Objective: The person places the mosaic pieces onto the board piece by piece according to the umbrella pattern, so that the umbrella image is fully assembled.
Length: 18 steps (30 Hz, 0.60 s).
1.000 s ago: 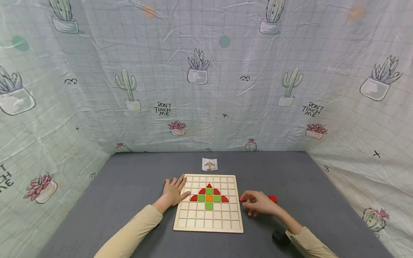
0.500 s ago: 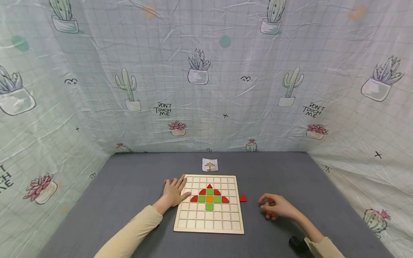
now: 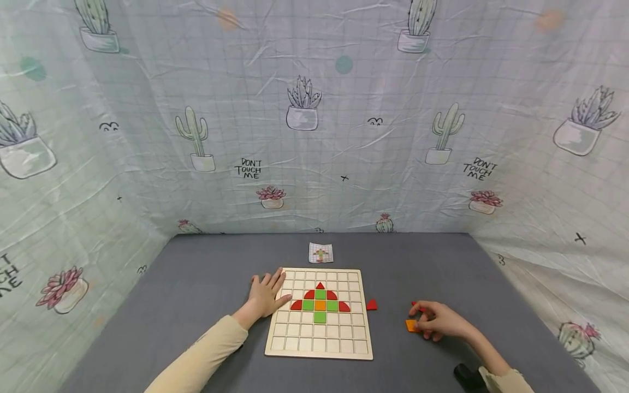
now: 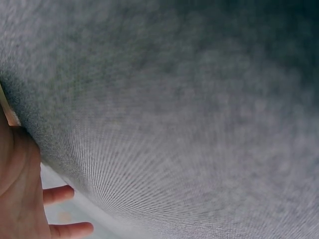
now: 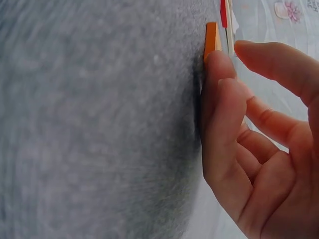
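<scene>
The light wooden grid board lies in the middle of the grey table, bearing a pattern of red, green and orange tiles around an orange square. My left hand rests on the board's upper left edge with fingers spread. To the right of the board, my right hand is low over the table, fingers bent. One fingertip touches an orange tile; in the right wrist view another finger stands apart from the orange tile. Part of a red tile shows beyond the right hand.
A small picture card lies behind the board. A loose red tile sits beside the board's right edge. Near the right sleeve is a black object. A curtain printed with cacti surrounds the table's back and sides.
My right hand has drawn away to the right from the red tile beside the board. The orange tile, out of sight before, now shows at its fingertips. My left hand stays put.
</scene>
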Tool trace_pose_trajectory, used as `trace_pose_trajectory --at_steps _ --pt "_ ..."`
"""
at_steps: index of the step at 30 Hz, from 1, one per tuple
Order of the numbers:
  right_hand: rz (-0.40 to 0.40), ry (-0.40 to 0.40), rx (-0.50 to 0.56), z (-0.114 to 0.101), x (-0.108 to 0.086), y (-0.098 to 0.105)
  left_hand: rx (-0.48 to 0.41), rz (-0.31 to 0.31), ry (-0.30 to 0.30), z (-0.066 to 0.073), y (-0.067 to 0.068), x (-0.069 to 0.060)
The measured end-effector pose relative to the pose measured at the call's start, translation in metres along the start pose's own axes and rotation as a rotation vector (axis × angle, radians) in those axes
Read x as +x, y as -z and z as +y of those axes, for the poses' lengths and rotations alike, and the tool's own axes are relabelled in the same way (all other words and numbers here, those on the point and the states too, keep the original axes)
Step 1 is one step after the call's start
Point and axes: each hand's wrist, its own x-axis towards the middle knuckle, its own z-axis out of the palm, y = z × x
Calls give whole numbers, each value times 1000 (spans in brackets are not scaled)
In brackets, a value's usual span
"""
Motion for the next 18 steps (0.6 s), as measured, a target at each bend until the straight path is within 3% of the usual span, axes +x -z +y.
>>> trace_pose_trajectory --at_steps 6,9,12,18 --pt "-14 5 -12 2 -3 3 16 22 -14 -1 -28 11" --pt "-34 21 -9 4 -4 3 1 49 -12 -1 -34 14" --pt "-54 42 0 5 -5 4 4 51 -11 -2 -30 13" --pt "-41 41 -16 4 -5 2 -67 19 -10 -1 4 -2"
